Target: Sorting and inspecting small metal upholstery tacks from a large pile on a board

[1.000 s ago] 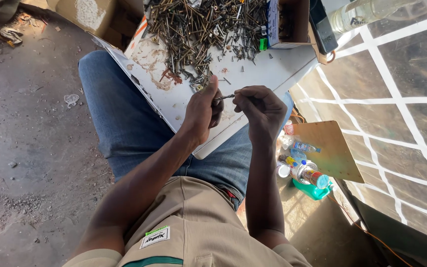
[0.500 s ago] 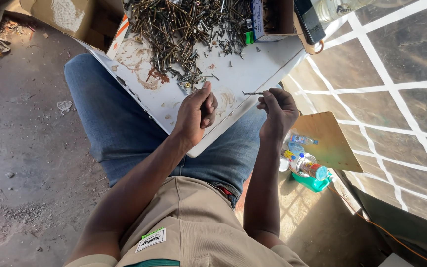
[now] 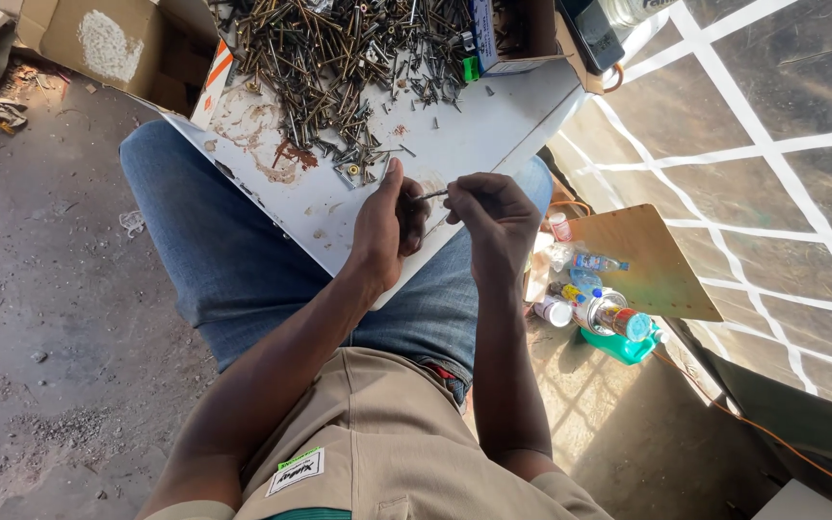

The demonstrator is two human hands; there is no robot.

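Thin screw (image 3: 429, 195), seemingly horizontal, pinched between hands.

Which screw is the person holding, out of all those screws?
Find the white board across the person's lap, with the big screw pile at its far end. Nearer the body, both hands meet: left hand, right hand. The held screw bridges their fingertips, lifted off the board, alone.

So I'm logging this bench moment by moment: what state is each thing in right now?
Left hand: closed on one end of a thin screw.
Right hand: pinching the screw's other end.
Screw: level, held above the white board.
White board: resting on the lap, stained.
Pile of screws: loose, heaped at the board's far end.
Cardboard box: open.
Bottles: on the ground, mostly lying down.
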